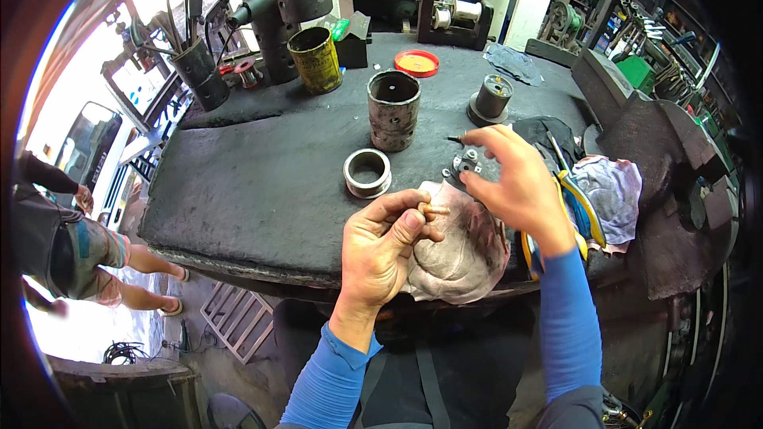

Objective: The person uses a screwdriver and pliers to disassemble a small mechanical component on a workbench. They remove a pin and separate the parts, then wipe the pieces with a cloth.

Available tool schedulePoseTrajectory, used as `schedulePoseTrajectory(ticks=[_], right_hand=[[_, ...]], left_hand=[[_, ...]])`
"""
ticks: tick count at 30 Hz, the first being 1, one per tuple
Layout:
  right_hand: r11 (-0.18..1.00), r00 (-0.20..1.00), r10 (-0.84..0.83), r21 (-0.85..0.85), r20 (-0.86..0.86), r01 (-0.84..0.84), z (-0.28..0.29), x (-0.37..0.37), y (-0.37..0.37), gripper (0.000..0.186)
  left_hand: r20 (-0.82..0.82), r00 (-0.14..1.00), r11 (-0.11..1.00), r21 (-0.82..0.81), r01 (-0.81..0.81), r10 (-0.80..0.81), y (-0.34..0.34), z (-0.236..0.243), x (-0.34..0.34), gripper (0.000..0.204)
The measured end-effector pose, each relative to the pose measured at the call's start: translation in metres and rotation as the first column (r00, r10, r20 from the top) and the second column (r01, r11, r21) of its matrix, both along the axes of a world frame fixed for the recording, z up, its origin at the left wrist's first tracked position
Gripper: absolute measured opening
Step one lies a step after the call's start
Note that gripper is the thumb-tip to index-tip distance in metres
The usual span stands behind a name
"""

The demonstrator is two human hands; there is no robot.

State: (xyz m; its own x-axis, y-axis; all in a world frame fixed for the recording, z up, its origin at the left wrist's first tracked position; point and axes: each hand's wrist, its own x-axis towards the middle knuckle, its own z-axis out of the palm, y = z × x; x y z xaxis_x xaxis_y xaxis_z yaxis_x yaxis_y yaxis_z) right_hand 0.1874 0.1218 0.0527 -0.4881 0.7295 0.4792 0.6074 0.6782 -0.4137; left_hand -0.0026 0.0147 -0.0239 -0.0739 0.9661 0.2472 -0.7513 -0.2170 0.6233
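Note:
My left hand (377, 246) pinches a small brass-coloured pin-like piece (435, 209) between thumb and fingers, above a stained cloth (461, 258) at the bench's front edge. My right hand (520, 187) hovers to the right, its thumb and fingers apart. Beneath its fingers lies a small round metal part with raised blocks (466, 163); contact cannot be made out. A thin dark pointed piece (455, 139) shows by the index fingertip. Left of these lies a metal ring (367, 173), and behind it stands a worn hollow metal cylinder (393, 111).
A stepped metal cap (490, 101), a red-rimmed lid (416, 63) and a yellow can (315, 59) sit farther back on the dark bench (238, 183). Yellow-and-blue pliers (584, 206) and a pale rag (608, 195) lie right of my forearm. Another person (79, 238) stands at the left.

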Motion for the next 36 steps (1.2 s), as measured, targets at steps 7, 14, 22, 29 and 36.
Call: schedulePoseTrajectory(ticks=[7,14,22,29,36], right_hand=[[0.949,0.807,0.122,-0.17,-0.578,-0.265,-0.014,-0.012,-0.08,0.037],[0.917,0.687,0.075,-0.22,-0.723,-0.332,-0.05,-0.023,-0.077,0.026],[0.954,0.643,0.03,-0.169,-0.765,-0.246,-0.056,-0.026,-0.075,0.022],[0.944,0.701,0.056,-0.191,-0.711,-0.269,-0.058,-0.022,-0.077,0.024],[0.97,0.763,0.106,-0.101,-0.637,-0.219,-0.053,-0.022,-0.074,0.028]], left_hand=[[-0.143,0.988,0.997,-0.033,-0.07,0.065,-0.005,0.003,0.006,0.024],[-0.269,0.957,0.992,-0.027,-0.122,0.11,-0.006,0.009,0.006,0.023],[-0.36,0.928,0.99,-0.061,-0.128,0.098,-0.008,0.011,0.005,0.025],[-0.257,0.966,0.996,-0.069,-0.064,0.045,-0.005,0.017,0.005,0.022],[-0.234,0.972,0.996,-0.078,-0.053,0.034,-0.003,0.014,0.005,0.018]])
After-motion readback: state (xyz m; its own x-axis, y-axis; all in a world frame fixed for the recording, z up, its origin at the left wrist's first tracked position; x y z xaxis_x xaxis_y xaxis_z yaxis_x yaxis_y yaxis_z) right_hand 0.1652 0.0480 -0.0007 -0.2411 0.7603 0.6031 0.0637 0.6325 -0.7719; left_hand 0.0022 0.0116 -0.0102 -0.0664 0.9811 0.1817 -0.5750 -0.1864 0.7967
